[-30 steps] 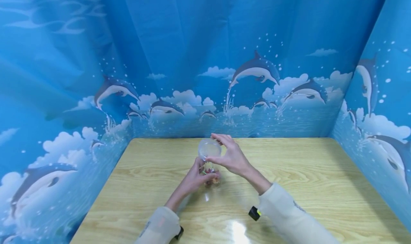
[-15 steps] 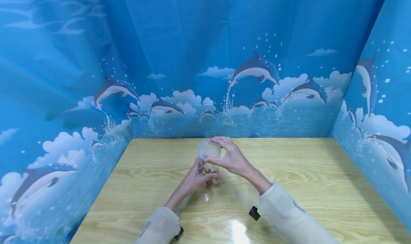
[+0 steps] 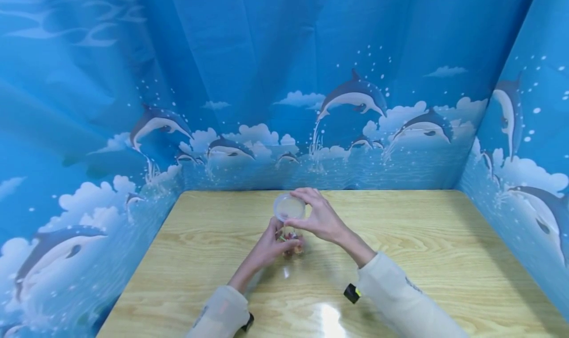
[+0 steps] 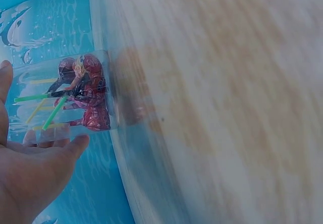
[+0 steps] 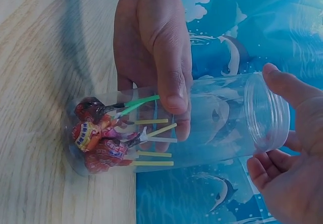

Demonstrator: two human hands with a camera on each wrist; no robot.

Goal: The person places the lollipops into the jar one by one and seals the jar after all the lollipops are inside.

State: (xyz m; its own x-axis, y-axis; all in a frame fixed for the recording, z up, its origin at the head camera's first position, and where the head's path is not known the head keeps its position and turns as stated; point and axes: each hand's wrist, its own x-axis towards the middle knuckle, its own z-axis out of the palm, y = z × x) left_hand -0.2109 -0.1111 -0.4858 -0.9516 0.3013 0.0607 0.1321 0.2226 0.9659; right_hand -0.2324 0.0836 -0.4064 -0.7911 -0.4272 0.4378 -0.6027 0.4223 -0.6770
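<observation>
The left hand (image 5: 151, 47) wraps its fingers round the lower part of a clear jar (image 5: 202, 128), thumb pressed on the wall, holding it upright on the table (image 3: 422, 239). The right hand (image 5: 287, 158) pinches the lid (image 5: 265, 113) at the jar's mouth between thumb and curled fingers (whether the lid is seated or loose cannot be told). Inside, at the bottom, lie wrapped lollipops (image 5: 98, 138) with green, yellow and white sticks, and a blue dolphin curtain (image 3: 284, 81) closes the table in behind and at both sides.

clear jar (image 5: 202, 128) upright on table — lollipops (image 5: 98, 141) inside
</observation>
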